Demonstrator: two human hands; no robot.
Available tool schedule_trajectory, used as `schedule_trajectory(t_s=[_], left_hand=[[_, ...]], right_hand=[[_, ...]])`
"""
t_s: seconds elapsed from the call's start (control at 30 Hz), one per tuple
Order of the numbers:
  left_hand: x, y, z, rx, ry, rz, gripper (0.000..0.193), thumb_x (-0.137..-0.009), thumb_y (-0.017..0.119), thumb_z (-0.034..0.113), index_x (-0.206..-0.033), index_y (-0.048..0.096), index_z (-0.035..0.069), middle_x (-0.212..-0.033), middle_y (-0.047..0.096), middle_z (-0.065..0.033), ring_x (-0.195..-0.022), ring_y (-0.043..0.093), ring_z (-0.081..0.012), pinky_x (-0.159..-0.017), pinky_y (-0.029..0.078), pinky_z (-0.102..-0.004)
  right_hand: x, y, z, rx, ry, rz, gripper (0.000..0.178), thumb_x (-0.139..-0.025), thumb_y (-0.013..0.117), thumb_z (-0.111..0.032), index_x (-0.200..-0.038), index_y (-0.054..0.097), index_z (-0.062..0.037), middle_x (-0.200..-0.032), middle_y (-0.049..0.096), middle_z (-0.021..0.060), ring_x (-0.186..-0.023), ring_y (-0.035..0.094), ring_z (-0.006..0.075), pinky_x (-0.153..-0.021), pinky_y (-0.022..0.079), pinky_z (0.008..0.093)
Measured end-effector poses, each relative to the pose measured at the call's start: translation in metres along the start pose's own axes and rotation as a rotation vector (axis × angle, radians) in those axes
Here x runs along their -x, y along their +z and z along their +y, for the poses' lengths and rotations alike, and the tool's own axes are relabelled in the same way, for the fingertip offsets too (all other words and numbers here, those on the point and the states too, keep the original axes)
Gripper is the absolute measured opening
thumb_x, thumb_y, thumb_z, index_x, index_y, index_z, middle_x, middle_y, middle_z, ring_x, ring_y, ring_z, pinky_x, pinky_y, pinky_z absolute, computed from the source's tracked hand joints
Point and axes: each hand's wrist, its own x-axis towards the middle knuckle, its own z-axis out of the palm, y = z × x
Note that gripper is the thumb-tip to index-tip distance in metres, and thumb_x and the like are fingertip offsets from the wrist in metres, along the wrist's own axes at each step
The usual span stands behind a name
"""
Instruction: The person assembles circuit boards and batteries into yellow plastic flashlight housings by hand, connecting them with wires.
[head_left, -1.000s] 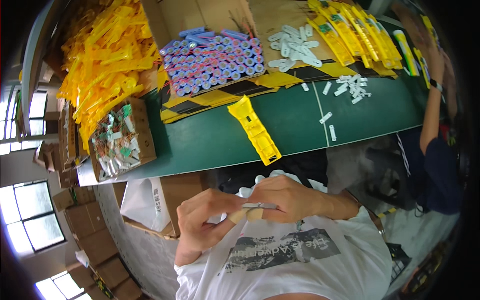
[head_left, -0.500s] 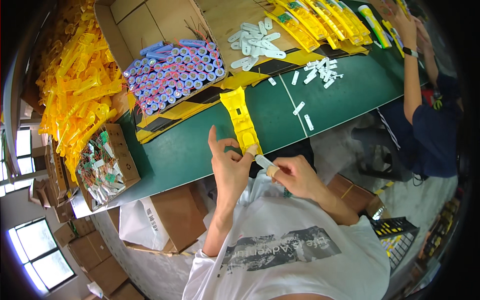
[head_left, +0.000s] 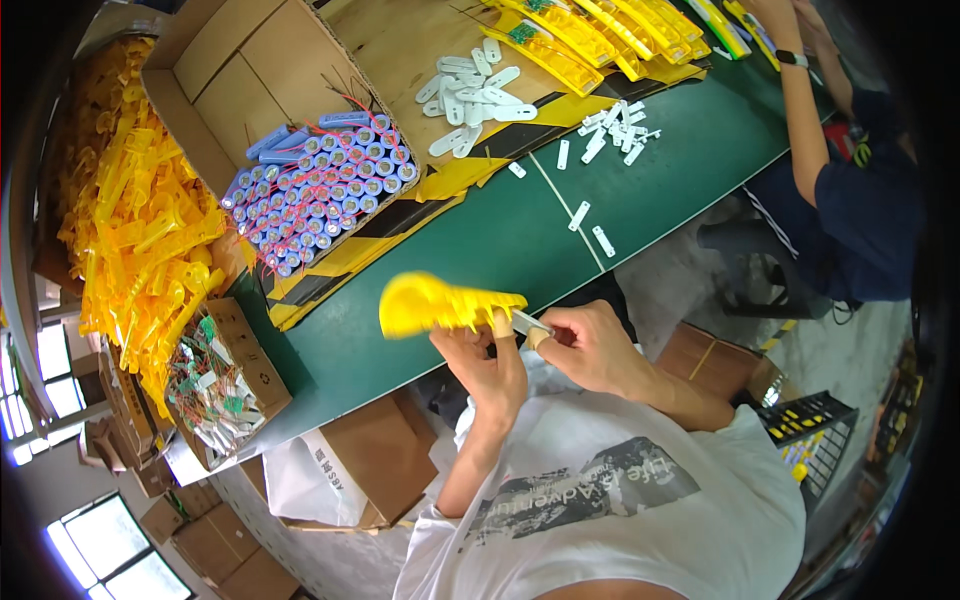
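My left hand [head_left: 487, 372] grips a yellow plastic shell [head_left: 440, 303], turned on its side with its ribbed edge downward and slightly blurred. The shell is held above the front edge of the green table. In my right hand [head_left: 598, 350] is a flat pale grey strip [head_left: 527, 322], pinched between the fingers. Its tip meets the shell's right end beside my left fingers; whether it is inserted cannot be seen. A tan wrap covers one right finger.
Blue cylindrical cells with red wires fill a cardboard box [head_left: 235, 85]. Yellow shells [head_left: 140, 240] are heaped left, above a box of wired green boards [head_left: 262, 375]. White oval plates [head_left: 470, 95], small white pieces [head_left: 615, 130] and filled yellow shells [head_left: 560, 55] lie rightward. A co-worker's arm [head_left: 800, 120] reaches in.
My left hand has tilted the yellow shell from upright, open face showing, onto its side, its far end swinging left and nearer. The grey strip stays at its right end. The whole view has shifted.
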Motion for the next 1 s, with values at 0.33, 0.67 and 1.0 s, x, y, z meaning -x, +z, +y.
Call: schedule_trajectory(t_s=[0.33, 0.67, 1.0], left_hand=[[-0.018, -0.020, 0.001, -0.292, 0.364, -0.298, 0.026, -0.089, 0.069, 0.007, -0.112, 0.060, -0.002, -0.106, 0.065, -0.0168, -0.092, 0.062, -0.0280, -0.083, 0.049, -0.0364], [-0.010, -0.022, 0.013, 0.212, -0.025, -0.111, 0.026, -0.093, 0.069, 0.010, -0.113, 0.059, -0.003, -0.106, 0.065, -0.0094, -0.089, 0.063, -0.0153, -0.081, 0.051, -0.0301], [-0.028, -0.009, 0.016, 0.244, 0.138, -0.032, 0.033, -0.090, 0.068, 0.004, -0.117, 0.051, -0.002, -0.131, 0.054, -0.0195, -0.115, 0.060, -0.0266, -0.100, 0.047, -0.0392]], right_hand=[[-0.026, -0.021, -0.008, 0.071, -0.009, -0.049, 0.018, -0.082, 0.067, -0.012, -0.074, 0.062, 0.0030, -0.056, 0.055, 0.0096, -0.050, 0.052, 0.0131, -0.049, 0.040, 0.0308], [-0.034, -0.011, -0.018, -0.314, -0.178, -0.012, 0.033, -0.087, 0.069, -0.003, -0.120, 0.064, 0.0017, -0.104, 0.072, 0.0129, -0.093, 0.072, 0.0192, -0.084, 0.056, 0.0293], [-0.047, 0.018, -0.004, -0.519, -0.022, 0.079, 0.033, -0.095, 0.059, 0.001, -0.128, 0.059, 0.0066, -0.111, 0.069, 0.0121, -0.100, 0.064, 0.0108, -0.085, 0.054, 0.0244]])
